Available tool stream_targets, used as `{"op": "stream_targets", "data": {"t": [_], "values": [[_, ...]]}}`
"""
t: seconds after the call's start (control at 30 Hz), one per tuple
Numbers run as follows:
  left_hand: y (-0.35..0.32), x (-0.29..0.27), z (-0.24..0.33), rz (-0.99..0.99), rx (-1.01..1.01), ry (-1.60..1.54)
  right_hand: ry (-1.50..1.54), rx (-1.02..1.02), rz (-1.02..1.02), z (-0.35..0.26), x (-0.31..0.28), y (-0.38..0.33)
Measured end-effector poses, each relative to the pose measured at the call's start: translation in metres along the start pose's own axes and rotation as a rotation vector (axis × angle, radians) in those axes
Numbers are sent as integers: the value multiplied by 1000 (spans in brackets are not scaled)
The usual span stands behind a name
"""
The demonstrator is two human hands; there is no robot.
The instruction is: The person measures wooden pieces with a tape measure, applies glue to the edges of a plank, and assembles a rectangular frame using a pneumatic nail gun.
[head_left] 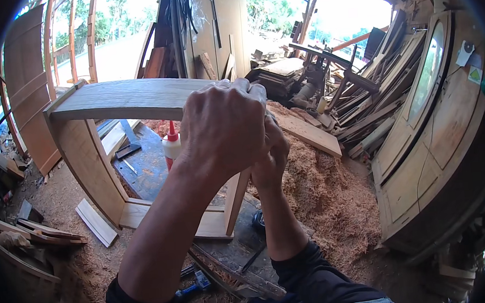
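A box-like wooden frame (86, 158) stands upright on a low workbench, with a broad top board (130, 95) and open sides. My left hand (223, 124) is closed over the top board's right-hand corner, its knuckles up. Just below and to the right, my right hand (274, 154) is wrapped round the same corner. The left hand hides part of it and most of the joint. Behind the left wrist stands a white glue bottle (172, 147) with a red nozzle, seen through the frame's opening.
A try square (128, 149) lies on the bench (147, 176). By my lap is a blue tool (200, 281). Wood shavings (326, 196) heap up at right, with a loose board (309, 135) on them. A wooden door (429, 131) leans far right; a short board (96, 223) lies left.
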State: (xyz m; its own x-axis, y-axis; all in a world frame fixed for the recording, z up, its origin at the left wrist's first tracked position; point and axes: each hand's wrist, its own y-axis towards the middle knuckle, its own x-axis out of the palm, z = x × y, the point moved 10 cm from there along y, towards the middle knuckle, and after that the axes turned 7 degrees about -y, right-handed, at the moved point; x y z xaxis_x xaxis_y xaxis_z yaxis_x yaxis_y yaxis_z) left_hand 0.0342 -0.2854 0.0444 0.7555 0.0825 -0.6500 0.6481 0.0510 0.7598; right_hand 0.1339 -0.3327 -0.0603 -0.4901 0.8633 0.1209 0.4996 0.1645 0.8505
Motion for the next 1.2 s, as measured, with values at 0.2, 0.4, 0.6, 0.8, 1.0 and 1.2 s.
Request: {"op": "stream_targets", "data": {"t": [0.2, 0.4, 0.6, 0.8, 1.0, 1.2], "values": [[-1, 3, 2, -1, -18, 6, 35, 32, -1, -2, 2, -1], [2, 1, 5, 7, -14, -36, 57, 138, -22, 11, -2, 3], [1, -18, 5, 111, 24, -18, 319, 207, -192, -1, 22, 9], [11, -15, 10, -25, -74, -135, 406, 424, -364, -15, 20, 12], [33, 13, 4, -520, -279, -376, 376, 824, -503, -8, 11, 10], [41, 17, -14, -675, -418, -315, 155, 815, -673, 3, 9, -1]]}}
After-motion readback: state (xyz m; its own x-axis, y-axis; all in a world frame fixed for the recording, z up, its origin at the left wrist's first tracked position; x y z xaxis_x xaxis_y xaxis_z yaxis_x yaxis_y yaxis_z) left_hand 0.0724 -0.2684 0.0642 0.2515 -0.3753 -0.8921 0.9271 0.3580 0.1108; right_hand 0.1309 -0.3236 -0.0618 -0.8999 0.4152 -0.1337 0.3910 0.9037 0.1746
